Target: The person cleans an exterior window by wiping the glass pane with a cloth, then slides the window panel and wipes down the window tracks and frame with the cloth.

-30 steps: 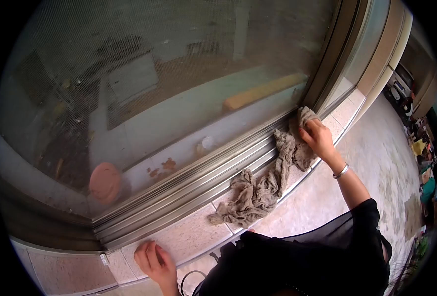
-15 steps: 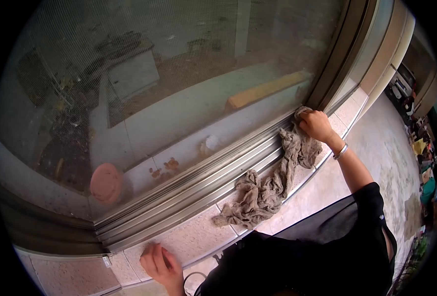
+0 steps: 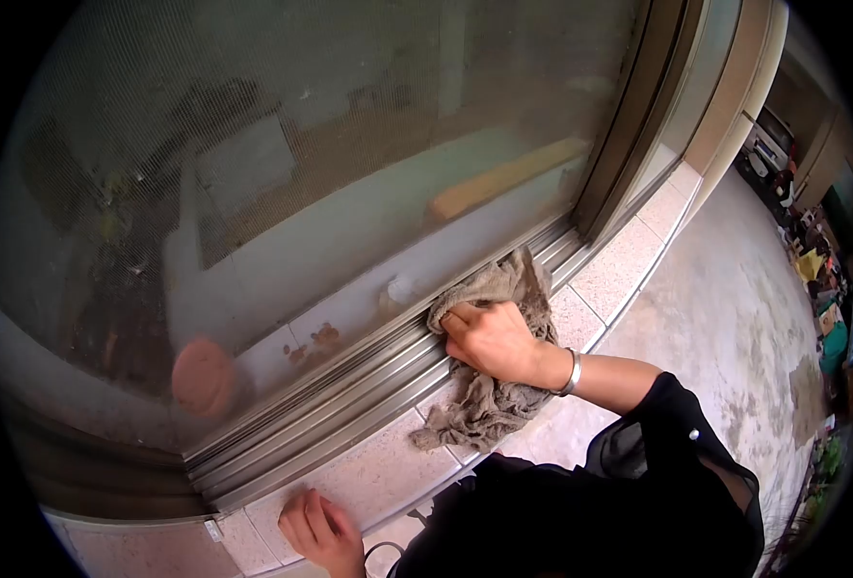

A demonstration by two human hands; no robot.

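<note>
- The right hand (image 3: 497,342) presses a bunched cloth (image 3: 489,409) onto the metal tracks (image 3: 349,405) below the window (image 3: 368,193). For this contact to work well, the pressure should probably come through the fingertips, with a fold of cloth pushed down between the raised rails.
- A firm, even push along the line of the rails would likely suit the cloth better than one across them, where the ridges could snag it.
- The loose end looks apt to drag or bunch under the wrist; gathering it closer would give better control.
- The right grip is narrow, fingers curled down and holding the upper part of the cloth. The cloth lies under and around the fingers; one part spreads beyond them toward the upright frame (image 3: 629,125), and the crumpled rest hangs back beneath the hand and wrist onto the tiled ledge (image 3: 378,477).
- The left hand (image 3: 320,530) is at the ledge, well apart from the cloth, its fingers loosely bent with a gap to the thumb and nothing seen in it.
</note>
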